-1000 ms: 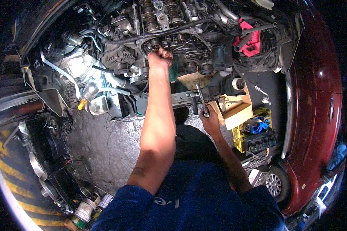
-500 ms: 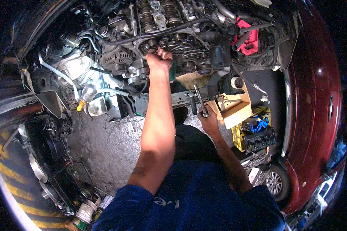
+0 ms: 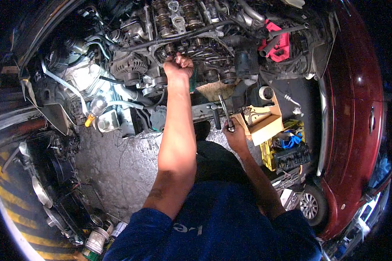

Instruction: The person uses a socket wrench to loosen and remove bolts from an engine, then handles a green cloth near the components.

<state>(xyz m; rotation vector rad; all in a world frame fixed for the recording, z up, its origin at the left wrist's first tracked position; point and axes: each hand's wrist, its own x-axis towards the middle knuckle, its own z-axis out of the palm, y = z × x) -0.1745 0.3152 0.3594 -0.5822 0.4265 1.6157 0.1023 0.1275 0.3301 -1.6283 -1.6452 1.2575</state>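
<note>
Nearest the body on the right, the right hand [image 3: 236, 135] is closed around the near end of a metal wrench [image 3: 224, 108], whose shaft points to the far side; a black-handled tool [image 3: 216, 117] lies just left of it, so the wrench would best be lifted clear of that before it is swung; an open cardboard box [image 3: 266, 130] sits just right of this hand, and a grip drawn in toward the body should spare its edge a knock.

Farther off and to the left, the left hand [image 3: 178, 68] is at the near face of the engine [image 3: 194, 43], its fingers curled inward; I cannot tell whether they pinch anything, as the fingertips are hidden; feeling for a square seat by fingertip, before any force from the wrench, seems the sound way there; the lit work lamp [image 3: 99, 104] stands well to the left, so tilting the wrist aside might let more light onto the spot.

Beyond the hand, a ribbed black hose [image 3: 178, 38] crosses the engine; the knuckles would do well to stay low beneath it; farther still, the camshafts [image 3: 163, 21] lie exposed, best left untouched by tools.
</note>
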